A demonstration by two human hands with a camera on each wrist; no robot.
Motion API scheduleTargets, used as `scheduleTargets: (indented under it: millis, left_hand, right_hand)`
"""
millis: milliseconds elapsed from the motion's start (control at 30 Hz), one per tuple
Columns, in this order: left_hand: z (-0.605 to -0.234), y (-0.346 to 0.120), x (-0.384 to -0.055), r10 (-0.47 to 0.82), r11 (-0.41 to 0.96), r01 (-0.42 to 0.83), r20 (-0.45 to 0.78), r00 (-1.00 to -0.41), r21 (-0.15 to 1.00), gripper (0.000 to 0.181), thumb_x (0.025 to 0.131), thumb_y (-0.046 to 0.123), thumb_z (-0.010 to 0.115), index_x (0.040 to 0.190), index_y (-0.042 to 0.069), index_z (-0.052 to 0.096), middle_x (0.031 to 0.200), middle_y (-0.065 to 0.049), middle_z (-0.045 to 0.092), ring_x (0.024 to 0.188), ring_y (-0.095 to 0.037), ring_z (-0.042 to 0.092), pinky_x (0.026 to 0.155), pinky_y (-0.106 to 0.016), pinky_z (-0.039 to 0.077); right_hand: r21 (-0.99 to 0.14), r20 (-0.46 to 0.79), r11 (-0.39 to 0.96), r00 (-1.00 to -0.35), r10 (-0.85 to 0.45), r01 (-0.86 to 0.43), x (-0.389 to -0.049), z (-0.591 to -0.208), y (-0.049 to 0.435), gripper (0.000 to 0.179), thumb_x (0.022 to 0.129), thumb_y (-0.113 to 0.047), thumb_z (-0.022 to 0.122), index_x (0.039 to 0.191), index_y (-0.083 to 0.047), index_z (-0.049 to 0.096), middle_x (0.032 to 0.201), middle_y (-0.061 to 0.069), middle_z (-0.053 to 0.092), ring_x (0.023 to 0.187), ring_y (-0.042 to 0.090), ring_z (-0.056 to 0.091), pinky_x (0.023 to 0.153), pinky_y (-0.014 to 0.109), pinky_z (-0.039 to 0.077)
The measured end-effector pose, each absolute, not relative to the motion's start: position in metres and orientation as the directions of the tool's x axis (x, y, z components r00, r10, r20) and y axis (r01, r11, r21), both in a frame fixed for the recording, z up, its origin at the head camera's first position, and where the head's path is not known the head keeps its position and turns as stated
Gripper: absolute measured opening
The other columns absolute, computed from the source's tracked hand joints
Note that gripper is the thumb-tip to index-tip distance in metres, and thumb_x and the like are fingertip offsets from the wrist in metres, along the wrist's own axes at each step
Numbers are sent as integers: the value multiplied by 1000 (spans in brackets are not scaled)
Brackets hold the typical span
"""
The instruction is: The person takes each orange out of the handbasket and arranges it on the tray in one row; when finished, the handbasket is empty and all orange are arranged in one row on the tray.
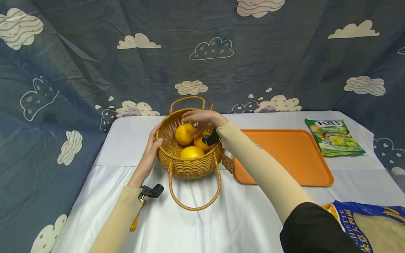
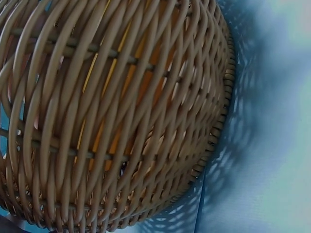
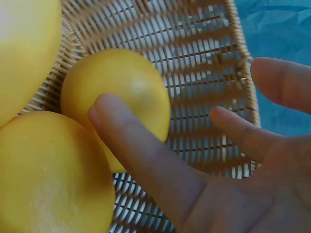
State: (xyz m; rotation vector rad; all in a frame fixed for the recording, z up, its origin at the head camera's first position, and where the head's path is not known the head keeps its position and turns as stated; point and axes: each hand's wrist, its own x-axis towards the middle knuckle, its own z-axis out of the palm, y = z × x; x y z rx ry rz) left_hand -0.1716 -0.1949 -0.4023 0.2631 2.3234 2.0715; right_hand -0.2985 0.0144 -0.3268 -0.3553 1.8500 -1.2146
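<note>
A creased dark grey-blue backdrop (image 1: 269, 70) printed with pale clouds hung behind and beside a table covered in wrinkled white cloth (image 1: 250, 218). On the cloth's right half lay a flat, smooth orange tray (image 1: 288, 151) with rounded corners. Left of it sat the round wicker basket (image 1: 190, 170), tightly woven, one looped handle drooping toward the person. A blue-edged bag (image 1: 376, 225) filled the near right corner; a shiny green FOX'S packet (image 1: 336, 138) lay beside the tray. The left hand (image 1: 150, 151) gripped the basket's left rim. The right hand (image 1: 204, 118) reached inside, fingers spread, grasping nothing, above three smooth, rounded yellow fruits (image 1: 191, 152) clustered at the bottom; contact could not be told.
</note>
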Motion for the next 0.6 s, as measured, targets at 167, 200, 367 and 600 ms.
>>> scheduleTargets:
  millis: [167, 200, 367, 600]
  left_hand:
    - [-392, -191, -166, 145, 117, 115, 97, -985, 986, 61, 98, 27, 35, 154, 18, 12, 158, -8, 7, 142, -26, 8, 111, -51, 9]
    - [-392, -191, -165, 146, 118, 114, 97, -985, 986, 61, 98, 27, 35, 154, 18, 12, 158, -7, 7, 142, -26, 8, 111, -51, 9]
    - [-392, -191, -164, 144, 114, 119, 102, -984, 986, 61, 98, 29, 35, 154, 19, 12, 157, -7, 8, 142, -25, 8, 111, -51, 9]
    - [-392, -191, -165, 132, 107, 136, 121, -984, 985, 60, 98, 29, 35, 154, 19, 13, 157, -7, 9, 142, -25, 9, 111, -49, 10]
  right_hand:
    - [-833, -526, 514, -581, -621, 205, -299, -335, 4, 53, 103, -18, 42, 152, -9, 24, 156, 9, 19, 138, 29, 26, 90, 46, 48]
    - [-829, -532, 521, -577, -620, 204, -299, -336, 2, 53, 103, -19, 42, 152, -9, 24, 155, 10, 20, 137, 29, 28, 89, 46, 48]
    - [-804, -554, 569, -565, -611, 174, -299, -341, -6, 53, 102, -20, 42, 151, -10, 26, 156, 7, 19, 133, 29, 34, 87, 44, 50]
    - [-757, -592, 637, -566, -574, 146, -297, -341, -17, 55, 101, -16, 46, 152, -12, 26, 158, 5, 14, 139, 26, 26, 90, 40, 48]
